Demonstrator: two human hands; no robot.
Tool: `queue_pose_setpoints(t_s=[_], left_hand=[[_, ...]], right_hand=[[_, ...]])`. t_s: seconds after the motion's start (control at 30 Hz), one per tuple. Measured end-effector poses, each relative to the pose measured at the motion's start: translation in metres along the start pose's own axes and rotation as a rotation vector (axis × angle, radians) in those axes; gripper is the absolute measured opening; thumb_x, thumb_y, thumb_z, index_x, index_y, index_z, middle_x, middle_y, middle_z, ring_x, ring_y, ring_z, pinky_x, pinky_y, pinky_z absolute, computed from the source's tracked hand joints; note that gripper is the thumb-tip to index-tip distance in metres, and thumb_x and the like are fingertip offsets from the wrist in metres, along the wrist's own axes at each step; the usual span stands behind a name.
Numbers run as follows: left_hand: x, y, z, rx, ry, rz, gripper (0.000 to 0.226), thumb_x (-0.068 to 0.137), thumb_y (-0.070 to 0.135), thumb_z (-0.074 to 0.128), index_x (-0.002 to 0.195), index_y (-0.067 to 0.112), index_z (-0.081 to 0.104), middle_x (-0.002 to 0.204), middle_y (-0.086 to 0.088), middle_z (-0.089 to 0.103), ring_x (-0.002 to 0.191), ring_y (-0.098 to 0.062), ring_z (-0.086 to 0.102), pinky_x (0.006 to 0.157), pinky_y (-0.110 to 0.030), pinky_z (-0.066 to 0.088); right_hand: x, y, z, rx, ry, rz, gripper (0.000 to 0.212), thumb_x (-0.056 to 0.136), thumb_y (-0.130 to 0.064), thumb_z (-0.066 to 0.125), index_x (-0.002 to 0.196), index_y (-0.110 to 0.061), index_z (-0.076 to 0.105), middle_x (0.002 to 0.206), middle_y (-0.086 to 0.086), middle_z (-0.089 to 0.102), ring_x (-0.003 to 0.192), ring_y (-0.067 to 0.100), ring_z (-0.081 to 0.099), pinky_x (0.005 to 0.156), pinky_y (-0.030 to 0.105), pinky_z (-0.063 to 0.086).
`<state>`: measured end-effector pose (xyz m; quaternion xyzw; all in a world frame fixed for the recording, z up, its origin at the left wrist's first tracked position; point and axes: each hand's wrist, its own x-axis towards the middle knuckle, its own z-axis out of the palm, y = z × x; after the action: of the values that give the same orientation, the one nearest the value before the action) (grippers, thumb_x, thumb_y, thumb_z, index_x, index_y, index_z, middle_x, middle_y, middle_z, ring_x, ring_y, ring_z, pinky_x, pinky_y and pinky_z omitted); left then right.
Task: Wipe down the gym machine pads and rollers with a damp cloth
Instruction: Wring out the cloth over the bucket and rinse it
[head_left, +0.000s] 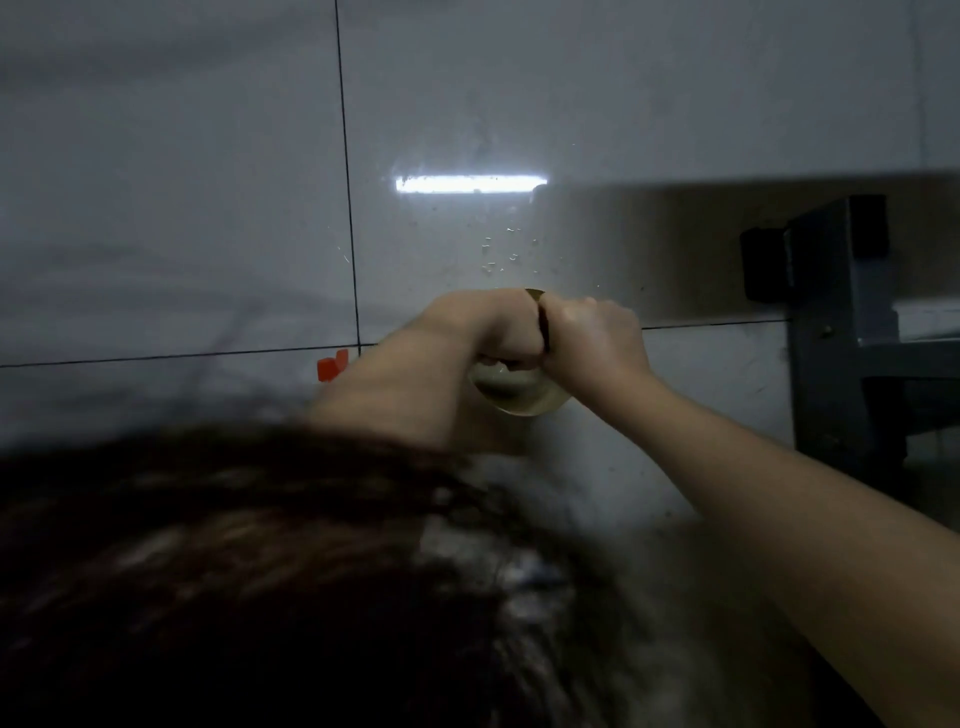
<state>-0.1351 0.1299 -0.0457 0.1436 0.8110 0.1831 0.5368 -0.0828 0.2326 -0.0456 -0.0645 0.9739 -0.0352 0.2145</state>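
Note:
My left hand (488, 327) and my right hand (592, 332) are fists pressed together, knuckles touching, above a shallow yellowish bowl (519, 397) that holds some water. A dark cloth (544, 325) shows only as a thin sliver between the two fists, and both hands grip it. Most of the cloth is hidden inside the hands. The bowl stands on a grey tiled floor (208, 208), and its upper half is covered by my hands. No pad or roller is in view.
Water drops (498, 254) lie on the tiles just beyond the bowl. A grey metal machine frame (841, 322) with a black end cap stands at the right. A small red object (332, 366) lies left of my left wrist. Dark hair (260, 571) blocks the lower left.

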Motion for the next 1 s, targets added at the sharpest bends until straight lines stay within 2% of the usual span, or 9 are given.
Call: queue_pose_setpoints(t_s=[0.1, 0.17, 0.23, 0.3, 0.43, 0.57, 0.73, 0.87, 1.0], left_hand=[[0.0, -0.002, 0.01, -0.044, -0.05, -0.018, 0.021, 0.083, 0.007, 0.06, 0.064, 0.011, 0.053, 0.057, -0.003, 0.049, 0.045, -0.015, 0.045, 0.04, -0.02, 0.036], [0.001, -0.004, 0.015, -0.019, -0.059, -0.025, 0.012, 0.081, 0.013, 0.068, 0.09, 0.008, 0.063, 0.069, -0.003, 0.056, 0.056, -0.017, 0.053, 0.05, -0.026, 0.044], [0.004, -0.006, 0.019, 0.009, -0.028, -0.016, 0.057, 0.076, 0.017, 0.076, 0.125, 0.007, 0.049, 0.099, -0.007, 0.059, 0.084, -0.024, 0.06, 0.072, -0.032, 0.053], [-0.002, -0.005, 0.026, 0.035, 0.191, 0.068, 0.086, 0.074, 0.017, 0.078, 0.143, 0.011, 0.029, 0.129, -0.013, 0.045, 0.111, -0.03, 0.053, 0.089, -0.039, 0.051], [-0.016, -0.006, 0.054, 0.158, 0.713, 0.37, 0.08, 0.066, 0.008, 0.076, 0.138, 0.002, 0.042, 0.127, -0.023, 0.051, 0.109, -0.041, 0.055, 0.085, -0.052, 0.051], [-0.021, -0.021, 0.066, 0.142, 0.611, 0.561, 0.082, 0.065, -0.007, 0.072, 0.141, -0.005, 0.04, 0.13, -0.03, 0.05, 0.116, -0.046, 0.052, 0.095, -0.052, 0.046], [-0.027, -0.005, 0.051, 0.376, 0.404, 0.431, 0.08, 0.088, 0.007, 0.062, 0.152, 0.009, 0.014, 0.118, -0.014, 0.056, 0.106, -0.03, 0.056, 0.086, -0.042, 0.05], [-0.025, 0.006, 0.035, 0.57, 0.466, 0.353, 0.029, 0.091, 0.006, 0.049, 0.119, 0.005, 0.049, 0.103, -0.009, 0.064, 0.093, -0.031, 0.063, 0.064, -0.034, 0.041], [-0.012, 0.009, 0.021, 0.334, 0.308, 0.167, 0.007, 0.086, 0.009, 0.054, 0.087, 0.016, 0.055, 0.093, -0.006, 0.061, 0.092, -0.028, 0.06, 0.068, -0.033, 0.04]], right_hand=[[-0.011, 0.004, 0.001, 0.076, -0.042, -0.062, 0.028, 0.088, -0.019, 0.055, 0.114, -0.009, 0.047, 0.097, 0.01, 0.062, 0.082, 0.029, 0.057, 0.061, 0.033, 0.032], [-0.021, 0.003, 0.004, 0.127, -0.094, -0.052, 0.036, 0.088, -0.026, 0.059, 0.117, -0.014, 0.042, 0.096, 0.003, 0.057, 0.075, 0.019, 0.048, 0.062, 0.028, 0.034], [-0.029, 0.001, 0.009, 0.226, -0.12, 0.048, 0.031, 0.086, -0.031, 0.061, 0.108, -0.017, 0.045, 0.088, -0.002, 0.054, 0.072, 0.015, 0.047, 0.059, 0.026, 0.035], [-0.033, 0.004, 0.011, 0.446, -0.144, 0.247, 0.02, 0.084, -0.03, 0.063, 0.091, -0.016, 0.05, 0.078, -0.002, 0.057, 0.067, 0.015, 0.053, 0.053, 0.025, 0.034], [-0.03, 0.012, 0.001, 1.039, -0.229, 0.574, 0.012, 0.078, -0.009, 0.061, 0.068, -0.01, 0.054, 0.057, 0.003, 0.052, 0.05, 0.018, 0.047, 0.046, 0.024, 0.031], [-0.037, 0.01, -0.016, 1.162, -0.57, 0.414, 0.004, 0.081, -0.004, 0.058, 0.082, -0.004, 0.054, 0.061, 0.008, 0.049, 0.048, 0.016, 0.045, 0.043, 0.026, 0.036], [-0.038, 0.0, -0.021, 0.819, -0.518, 0.294, 0.013, 0.077, -0.001, 0.065, 0.087, -0.005, 0.058, 0.064, 0.005, 0.055, 0.053, 0.013, 0.052, 0.042, 0.021, 0.038], [-0.034, -0.007, -0.01, 0.424, -0.28, 0.323, 0.005, 0.082, -0.013, 0.06, 0.085, -0.014, 0.056, 0.069, 0.001, 0.05, 0.068, 0.022, 0.052, 0.045, 0.023, 0.031], [-0.02, -0.005, -0.007, 0.172, -0.099, 0.246, 0.016, 0.087, -0.011, 0.051, 0.1, -0.011, 0.06, 0.089, 0.009, 0.063, 0.071, 0.025, 0.047, 0.06, 0.027, 0.034]])
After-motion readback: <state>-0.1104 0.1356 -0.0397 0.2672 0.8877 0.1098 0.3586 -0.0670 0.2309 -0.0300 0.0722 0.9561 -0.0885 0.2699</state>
